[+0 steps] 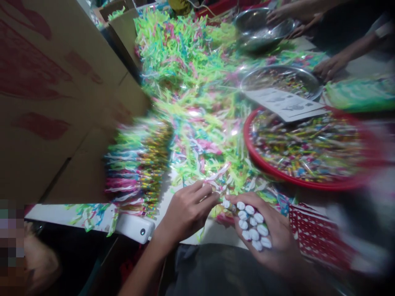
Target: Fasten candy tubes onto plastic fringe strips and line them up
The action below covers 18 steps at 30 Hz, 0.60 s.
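My right hand (265,234) is closed round a bundle of small sticks with white oval tips (251,224), held upright near the table's front edge. My left hand (188,209) sits just left of it, fingers pinched on something small and pale at the bundle's top; I cannot make out what. A wide heap of neon green, pink and blue plastic strips (191,90) lies right behind both hands. A stacked row of finished colourful pieces (138,164) lies to the left of my left hand.
A red round tray (262,164) full of small colourful sticks sits at right, a printed sheet (286,102) on its far rim. Two steel bowls (262,28) stand behind, other people's hands (330,65) at them. Cardboard boxes (46,102) fill the left. A red patterned sheet (311,234) lies front right.
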Available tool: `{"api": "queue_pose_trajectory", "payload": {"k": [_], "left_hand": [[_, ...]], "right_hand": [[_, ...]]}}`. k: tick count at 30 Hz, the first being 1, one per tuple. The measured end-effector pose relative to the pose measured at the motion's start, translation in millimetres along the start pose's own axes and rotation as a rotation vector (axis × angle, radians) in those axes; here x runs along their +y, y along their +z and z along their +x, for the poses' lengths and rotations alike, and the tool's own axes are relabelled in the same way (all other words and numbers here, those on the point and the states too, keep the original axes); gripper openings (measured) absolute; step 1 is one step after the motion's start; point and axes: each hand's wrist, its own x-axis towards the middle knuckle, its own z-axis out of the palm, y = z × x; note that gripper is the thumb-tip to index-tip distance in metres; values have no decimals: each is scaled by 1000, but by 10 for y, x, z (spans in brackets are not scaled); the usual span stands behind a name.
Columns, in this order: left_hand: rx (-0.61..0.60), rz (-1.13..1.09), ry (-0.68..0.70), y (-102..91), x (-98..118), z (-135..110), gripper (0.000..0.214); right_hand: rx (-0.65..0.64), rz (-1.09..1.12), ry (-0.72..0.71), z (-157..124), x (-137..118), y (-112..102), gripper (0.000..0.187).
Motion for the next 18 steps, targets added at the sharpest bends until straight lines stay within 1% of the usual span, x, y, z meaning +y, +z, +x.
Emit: {"api": "queue_pose_trajectory", "payload": {"k": [2, 3, 4, 6, 7, 8, 10, 12, 14, 15, 16, 17, 18], "left_hand": [[-83, 37, -33, 66, -58, -66, 15], [-143, 55, -31, 88, -118, -99, 16], [-206, 70, -20, 95, -213, -128, 17], [-281, 110, -8, 47, -524, -172, 18], [-281, 143, -25, -14, -739, -183, 19], [-247, 199, -80, -100, -985, -184, 19], [-164, 298, -169, -324, -1524, -158, 19], [-76, 384, -267, -567, -2043, -104, 25], [-14, 442, -353, -774, -2453, -43, 29], [0, 460, -391, -854, -2600, -16, 31], [5, 473, -427, -918, -2701, 8, 32], [5, 482, -462, -963, -2756, 30, 33], [4, 489, -495, -989, -2764, 52, 34]], "right_hand": [[69, 126, 227, 36, 30, 120, 38], [121, 220, 355, 63, 45, 183, 30], [174, 323, 474, 91, 59, 244, 31], [253, 511, 667, 138, 98, 351, 46], [281, 579, 736, 151, 123, 395, 53], [291, 627, 788, 156, 154, 433, 57], [268, 673, 841, 148, 224, 496, 59], [252, 681, 849, 128, 287, 550, 59], [259, 684, 840, 109, 320, 598, 64], [273, 686, 830, 102, 323, 618, 67], [287, 689, 822, 96, 319, 634, 68], [298, 690, 818, 91, 310, 643, 69], [303, 693, 817, 87, 300, 644, 69]]}}
